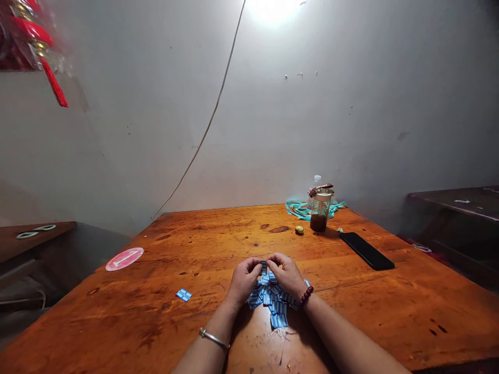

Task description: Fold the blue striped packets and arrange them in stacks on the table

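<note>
Between the fingertips of my left hand (245,280) and my right hand (287,274) is a small dark-looking piece (264,267), pinched from both sides. Below and between the hands lies a loose pile of blue and white patterned pieces (278,306), partly covered by my right hand. A separate blue and white piece (184,295) lies flat on the wooden table, left of my left hand. A bangle is on my left wrist and a dark red bead bracelet on my right.
On the wooden table (218,234) are a round pink sign (125,258), a jar of dark liquid (319,213), turquoise straps (298,210), a small yellowish object (299,229) and a black phone (366,251). A clear bottle (317,179) stands behind the jar.
</note>
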The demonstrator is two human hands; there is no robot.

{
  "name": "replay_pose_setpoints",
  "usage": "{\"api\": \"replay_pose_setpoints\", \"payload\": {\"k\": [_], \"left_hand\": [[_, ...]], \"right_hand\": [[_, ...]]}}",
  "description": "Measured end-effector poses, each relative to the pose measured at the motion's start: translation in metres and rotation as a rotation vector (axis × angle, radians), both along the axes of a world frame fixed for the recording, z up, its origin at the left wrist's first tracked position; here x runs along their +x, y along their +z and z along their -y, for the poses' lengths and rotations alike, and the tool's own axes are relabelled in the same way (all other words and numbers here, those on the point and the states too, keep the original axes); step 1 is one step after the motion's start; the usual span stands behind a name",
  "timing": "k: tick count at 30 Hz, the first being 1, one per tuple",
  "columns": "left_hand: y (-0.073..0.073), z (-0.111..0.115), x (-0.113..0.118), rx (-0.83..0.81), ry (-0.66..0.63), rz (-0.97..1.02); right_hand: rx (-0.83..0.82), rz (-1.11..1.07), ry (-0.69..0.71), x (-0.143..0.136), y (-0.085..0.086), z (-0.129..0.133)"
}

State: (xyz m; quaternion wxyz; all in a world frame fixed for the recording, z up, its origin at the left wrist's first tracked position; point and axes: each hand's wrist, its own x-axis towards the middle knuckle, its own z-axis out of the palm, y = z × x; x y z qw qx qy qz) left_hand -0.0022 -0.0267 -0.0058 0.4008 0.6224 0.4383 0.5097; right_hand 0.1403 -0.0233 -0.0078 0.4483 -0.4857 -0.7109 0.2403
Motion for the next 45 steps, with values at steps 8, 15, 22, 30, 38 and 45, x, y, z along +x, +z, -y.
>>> {"api": "replay_pose_setpoints", "payload": {"k": [8, 15, 22, 30, 38, 45], "left_hand": [[-0.011, -0.013, -0.016, 0.029, 0.215, 0.072], [-0.008, -0.007, -0.01, 0.045, 0.209, 0.06], [-0.01, -0.009, -0.009, 0.042, 0.216, 0.068], [-0.013, -0.01, -0.01, 0.048, 0.203, 0.064], [-0.014, -0.01, -0.009, 0.01, 0.117, 0.072], [-0.012, -0.006, -0.004, -0.067, -0.04, 0.086]], "right_hand": [[0.073, 0.625, -0.035, 0.002, -0.013, 0.007], [0.027, 0.562, -0.031, 0.001, -0.019, 0.003], [-0.037, 0.57, -0.013, 0.001, -0.018, -0.01], [0.006, 0.445, -0.006, 0.0, -0.018, -0.005], [0.128, 0.14, 0.027, 0.0, -0.008, -0.001], [0.054, 0.029, 0.122, -0.004, -0.011, 0.004]]}}
